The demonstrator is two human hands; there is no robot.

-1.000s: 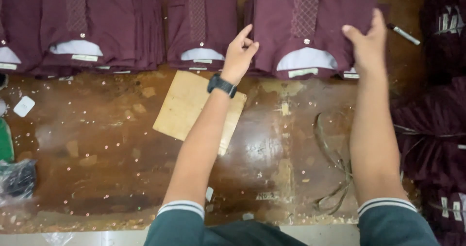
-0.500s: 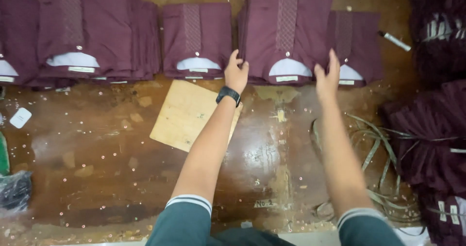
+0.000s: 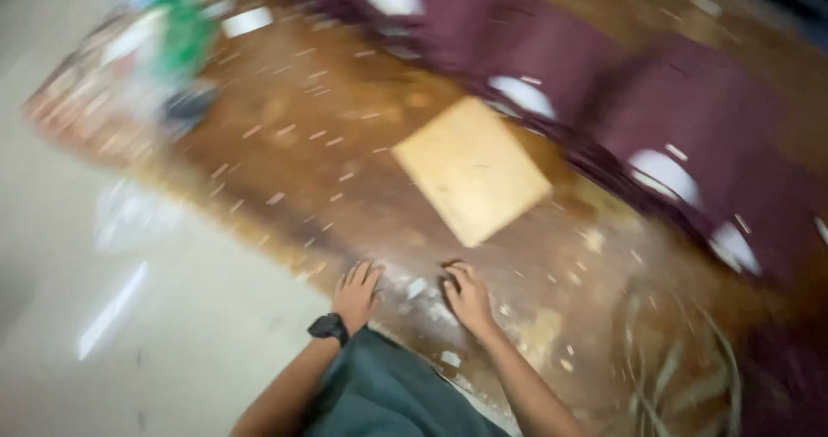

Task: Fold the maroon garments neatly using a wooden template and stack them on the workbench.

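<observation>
Worn brown table point(image 3: 285, 178), blurred throughout. Left hand point(image 3: 355, 292) and right hand point(image 3: 468, 295) pressed flat at the near edge, grip open and empty (bracing, probably). Tan board point(image 3: 472, 169) just beyond; folded maroon shirts point(image 3: 673, 135) farther back.

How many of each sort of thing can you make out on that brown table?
Stacks of folded maroon shirts, blurred: about 4
Tan flat boards: 1
Hands resting at the table edge, left hand and right hand: 2
Black wristwatches: 1
Total: about 8
</observation>
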